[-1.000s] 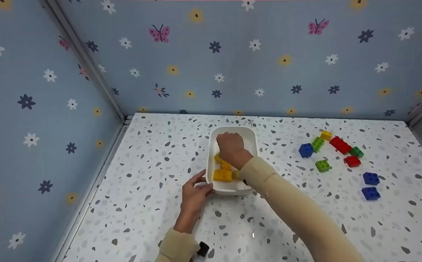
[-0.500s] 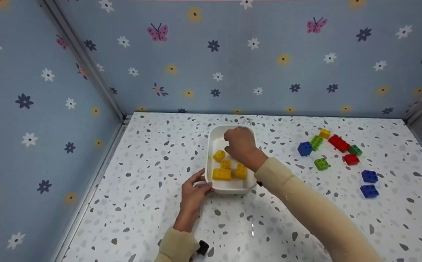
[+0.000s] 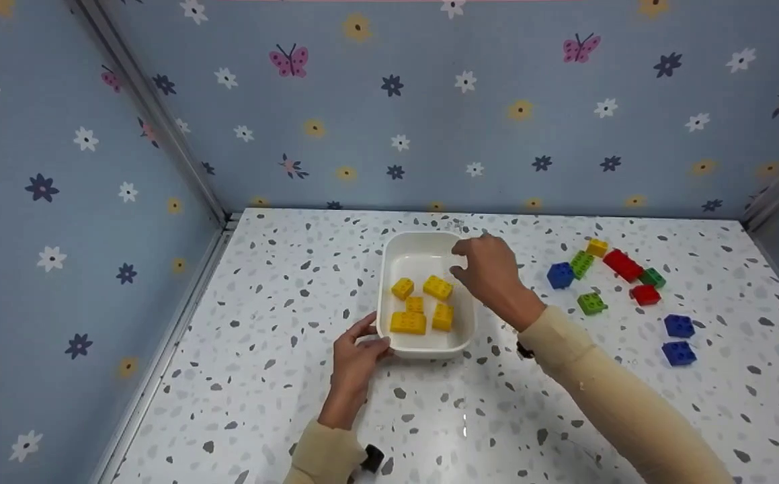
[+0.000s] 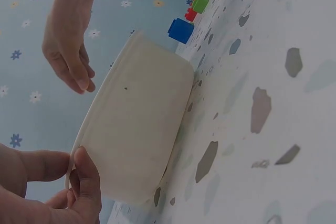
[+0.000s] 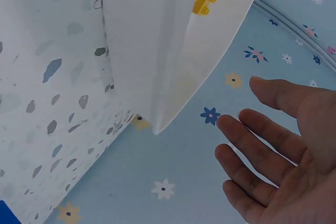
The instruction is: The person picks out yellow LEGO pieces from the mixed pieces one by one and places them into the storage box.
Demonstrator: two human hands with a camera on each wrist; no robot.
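A white plastic box [image 3: 427,352] stands on the speckled table, with several yellow toy bricks [image 3: 408,323] spread over its floor. My left hand [image 3: 357,359] holds the box by its near left corner. In the left wrist view its thumb [image 4: 86,174] and fingers pinch the rim. My right hand [image 3: 493,272] hovers at the box's right rim, thumb and fingers apart. The right wrist view shows that hand [image 5: 286,150] with nothing in it, its fingers loosely bent.
Right of the box lie loose bricks: a tall blue brick [image 3: 560,275], a light green one [image 3: 591,304], a long red one [image 3: 623,265], a small yellow one [image 3: 597,247] and two blue ones [image 3: 679,353] nearer. A patterned wall [image 3: 429,121] closes the back.
My right hand has risen from inside the box and moved right to its rim, its fingers spreading. A yellow brick shows where it was. My left hand keeps its hold.
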